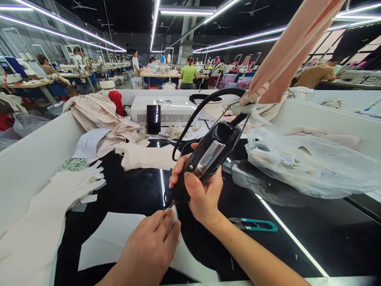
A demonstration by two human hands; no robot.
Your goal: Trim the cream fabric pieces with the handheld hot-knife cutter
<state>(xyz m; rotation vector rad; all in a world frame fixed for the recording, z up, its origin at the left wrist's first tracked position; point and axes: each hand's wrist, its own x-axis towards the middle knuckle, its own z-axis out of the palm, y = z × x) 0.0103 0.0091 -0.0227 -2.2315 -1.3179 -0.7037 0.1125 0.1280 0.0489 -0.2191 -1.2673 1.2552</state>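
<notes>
My right hand [205, 194] is wrapped round a black corded power tool [208, 153] with a silver plate on its side. Its thin metal tip points down and left. Just below that tip, the fingers of my left hand [151, 242] pinch the edge of a white cut piece [190, 258], which looks like thin fabric or paper. Part of the piece is hidden under my left hand, and another white part [110, 234] spreads out to the left. A twisted pink cloth strip [279, 59] comes down to the tool's cord end. Teal thread snips [257, 225] lie right of my right wrist.
Stacked pale pieces [38, 218] and green rubber bands [74, 163] lie at the left. Behind are folded cloth [149, 155], a phone [153, 119] and a white metal box [175, 109]. A clear plastic bag [306, 167] sits at the right. White walls edge the black tabletop [127, 190].
</notes>
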